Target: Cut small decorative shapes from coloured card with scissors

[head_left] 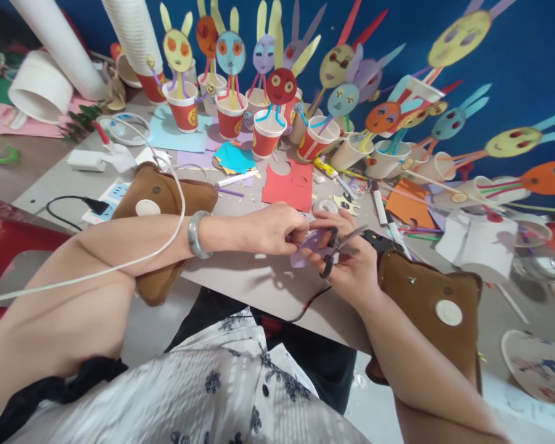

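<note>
Purple paper (311, 245): between the two hands, just above the near edge of the desk (235, 268), probably kept close to the body so small work is easy to see and steady.
Left hand (277, 229): fingers curled in a pinch at the paper's left side, seemingly to stop it slipping.
Right hand (351, 256): grasping the scissors while its fingertips reach to the paper; their exact contact with it is partly hidden.
Scissors (329, 262): handles toward the paper, blades pointing back across the palm, perhaps tucked there to free the fingertips.
Red paper (287, 191): flat beyond the hands, with pieces cut out, within easy reach.
Brown cushions (428, 296): one under the left forearm, one beside the right, likely as arm padding.
Paper cups (268, 139): lined along the back, apparently serving as stands for the long-eared figures (282, 86).
</note>
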`<state>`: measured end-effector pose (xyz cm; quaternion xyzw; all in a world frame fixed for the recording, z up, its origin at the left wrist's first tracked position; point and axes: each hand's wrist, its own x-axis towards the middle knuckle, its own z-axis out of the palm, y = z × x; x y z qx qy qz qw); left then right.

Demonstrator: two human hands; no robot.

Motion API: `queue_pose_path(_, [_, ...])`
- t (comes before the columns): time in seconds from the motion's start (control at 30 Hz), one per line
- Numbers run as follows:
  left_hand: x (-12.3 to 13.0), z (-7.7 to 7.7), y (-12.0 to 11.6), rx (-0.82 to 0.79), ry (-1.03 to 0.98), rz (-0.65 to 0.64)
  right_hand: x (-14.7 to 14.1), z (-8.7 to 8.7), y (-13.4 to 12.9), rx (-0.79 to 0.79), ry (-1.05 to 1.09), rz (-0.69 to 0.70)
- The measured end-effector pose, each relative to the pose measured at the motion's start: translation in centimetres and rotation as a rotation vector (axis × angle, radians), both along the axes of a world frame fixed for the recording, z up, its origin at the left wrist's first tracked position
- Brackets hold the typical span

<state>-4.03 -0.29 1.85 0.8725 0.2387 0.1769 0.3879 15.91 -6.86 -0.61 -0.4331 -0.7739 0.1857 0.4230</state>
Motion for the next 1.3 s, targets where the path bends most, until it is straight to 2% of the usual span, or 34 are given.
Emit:
queue_pose_path(0.1, [0.1, -0.3, 0.0, -0.012, -0.048, 0.001, -0.1, -0.3, -0.2, -0.111, 0.107, -0.037])
queue_pose_path(0.27, [0.3, -0.7, 0.3, -0.024, -0.069, 0.004, -0.5, -0.5, -0.4, -0.301, 0.239, -0.021])
queue_pose_path(0.57, [0.3, -0.1, 0.1, -0.068, -0.035, 0.027, -1.0, 0.4, -0.3, -0.463, 0.350, -0.028])
queue_pose_path(0.77, [0.2, 0.2, 0.2, -0.184, -0.105, 0.038, -1.4, 0.7, -0.3, -0.461, 0.411, -0.091])
queue_pose_path(1.03, [0.4, -0.5, 0.8, -0.439, -0.287, 0.154, -0.7, -0.9, 0.4, -0.359, 0.592, -0.163])
queue_pose_path(1.17, [0.4, -0.6, 0.9, -0.573, -0.307, 0.133, -0.6, -1.0, 0.5, -0.348, 0.646, -0.169])
queue_pose_path(1.3, [0.4, -0.4, 0.8, -0.625, -0.302, 0.111, -0.7, -1.0, 0.4, -0.397, 0.654, -0.151])
